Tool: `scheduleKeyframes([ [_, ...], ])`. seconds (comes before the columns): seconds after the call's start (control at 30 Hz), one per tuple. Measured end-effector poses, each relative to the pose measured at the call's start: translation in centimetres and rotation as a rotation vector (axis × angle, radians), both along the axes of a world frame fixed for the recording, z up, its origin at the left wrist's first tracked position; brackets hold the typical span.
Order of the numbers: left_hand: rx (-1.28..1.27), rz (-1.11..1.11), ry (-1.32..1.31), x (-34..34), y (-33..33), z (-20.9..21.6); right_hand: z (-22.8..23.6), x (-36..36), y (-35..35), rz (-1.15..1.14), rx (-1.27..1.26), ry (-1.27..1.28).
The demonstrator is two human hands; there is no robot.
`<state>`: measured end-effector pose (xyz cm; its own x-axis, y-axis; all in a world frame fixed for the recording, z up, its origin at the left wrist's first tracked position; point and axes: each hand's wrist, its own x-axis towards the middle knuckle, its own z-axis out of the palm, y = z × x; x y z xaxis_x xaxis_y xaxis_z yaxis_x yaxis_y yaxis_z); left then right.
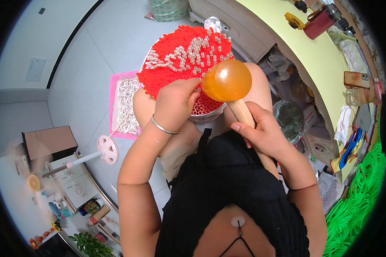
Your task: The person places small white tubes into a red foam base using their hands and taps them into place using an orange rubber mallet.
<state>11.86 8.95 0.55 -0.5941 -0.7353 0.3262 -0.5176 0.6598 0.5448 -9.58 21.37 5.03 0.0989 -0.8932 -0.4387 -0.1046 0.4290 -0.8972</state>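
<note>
My right hand is wrapped round the wooden handle of a mallet, whose round, amber, see-through head hangs over the right part of a bundle of red tubes. The tubes stand upright, packed tightly in a round white tub between my knees. Short off-white pegs stick up from many of them. Close to the mallet head, my left hand is over the near part of the bundle with its fingers pinched together. What they hold, if anything, is hidden.
Left of the tub, a pink basket holds many white pegs. A white pole with a round pink base stands nearby. On the right are a pale yellow tabletop with a dark red bottle and phone, and green cord.
</note>
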Motion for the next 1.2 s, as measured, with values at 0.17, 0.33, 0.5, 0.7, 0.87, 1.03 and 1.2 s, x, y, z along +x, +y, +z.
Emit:
scheduleKeyframes([
  [0.17,0.435,0.231,0.344,3.5,0.5,0.1,1.4,0.5,0.0,0.018,-0.344,0.166],
  [0.33,0.329,0.259,0.265,4.0,1.6,0.6,1.2,1.0,-1.6,0.143,-0.237,0.386],
  [0.5,0.017,0.080,0.130,0.9,1.7,1.0,0.4,-0.2,-0.1,-0.090,-0.126,0.028],
  [0.7,-0.163,-0.125,-0.137,-0.2,1.0,0.3,-0.4,-1.1,0.7,-0.133,-0.119,-0.019],
  [0.87,-0.219,-0.217,-0.182,-0.5,0.2,0.8,-0.8,-1.3,1.0,-0.149,-0.097,-0.057],
  [1.03,-0.277,-0.287,-0.295,-0.8,0.0,1.3,-0.7,-1.1,0.8,-0.099,-0.068,-0.055],
  [1.2,-0.231,-0.329,-0.291,-0.7,-1.0,0.9,-0.7,-0.7,0.9,-0.079,-0.065,-0.034],
])
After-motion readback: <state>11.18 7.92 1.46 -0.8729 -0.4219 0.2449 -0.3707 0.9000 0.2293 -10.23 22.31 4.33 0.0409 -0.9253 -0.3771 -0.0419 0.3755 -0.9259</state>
